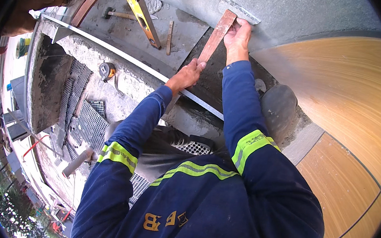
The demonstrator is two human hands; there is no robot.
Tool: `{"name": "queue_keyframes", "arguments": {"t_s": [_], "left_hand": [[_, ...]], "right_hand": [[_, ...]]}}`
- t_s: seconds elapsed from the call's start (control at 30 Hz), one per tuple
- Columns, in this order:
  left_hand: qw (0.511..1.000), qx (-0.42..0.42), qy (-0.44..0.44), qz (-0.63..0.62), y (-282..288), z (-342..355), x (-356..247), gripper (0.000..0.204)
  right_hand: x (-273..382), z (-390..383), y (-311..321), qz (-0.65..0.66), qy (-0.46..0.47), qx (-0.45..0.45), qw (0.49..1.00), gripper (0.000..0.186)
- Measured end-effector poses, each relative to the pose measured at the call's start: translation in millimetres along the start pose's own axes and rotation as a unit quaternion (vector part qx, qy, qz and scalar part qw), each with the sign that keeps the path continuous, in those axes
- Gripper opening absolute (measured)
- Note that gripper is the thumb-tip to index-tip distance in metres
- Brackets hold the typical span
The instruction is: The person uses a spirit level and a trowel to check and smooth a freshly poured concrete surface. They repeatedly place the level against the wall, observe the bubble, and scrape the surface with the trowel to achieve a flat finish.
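Firmly both hands [213, 52] on wooden batten [217, 34]

We see bright, even daylight, strongest from ten o'clock, where the open street washes out to near white. The grey wall [302, 10] at twelve o'clock carries a soft sheen, without hard glare. Shadows are short and soft beneath the blue sleeves [242, 105]. The centre is sharp; straight edges bow toward the rim, and a black border closes every corner.
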State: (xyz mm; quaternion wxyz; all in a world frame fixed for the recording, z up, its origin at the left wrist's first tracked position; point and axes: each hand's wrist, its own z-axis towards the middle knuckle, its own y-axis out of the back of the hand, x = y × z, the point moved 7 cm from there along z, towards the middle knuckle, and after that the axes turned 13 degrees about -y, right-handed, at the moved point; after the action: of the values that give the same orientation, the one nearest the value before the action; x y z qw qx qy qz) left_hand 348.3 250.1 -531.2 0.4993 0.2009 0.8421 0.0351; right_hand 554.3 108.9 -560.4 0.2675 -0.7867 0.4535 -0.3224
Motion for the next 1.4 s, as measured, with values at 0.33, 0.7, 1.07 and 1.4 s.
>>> {"name": "queue_keyframes", "arguments": {"t_s": [0.33, 0.7, 1.07, 1.4], "left_hand": [[0.999, -0.025, 0.038, 0.021, -1, 0, 5, 0.071], [0.998, -0.015, -0.012, -0.06, -1, -2, 7, 0.053], [0.962, -0.059, -0.142, 0.225, 34, -31, -10, 0.047], [0.919, -0.055, -0.11, 0.374, 16, -61, -26, 0.056]], "right_hand": [[-10, -26, -20, -0.164, 0.069, 0.065, 0.982, 0.03], [-27, -43, -23, -0.28, -0.042, -0.054, 0.957, 0.043], [-53, -59, -25, -0.329, -0.049, -0.018, 0.943, 0.046], [-49, -61, -28, -0.341, -0.035, -0.038, 0.938, 0.044]]}}
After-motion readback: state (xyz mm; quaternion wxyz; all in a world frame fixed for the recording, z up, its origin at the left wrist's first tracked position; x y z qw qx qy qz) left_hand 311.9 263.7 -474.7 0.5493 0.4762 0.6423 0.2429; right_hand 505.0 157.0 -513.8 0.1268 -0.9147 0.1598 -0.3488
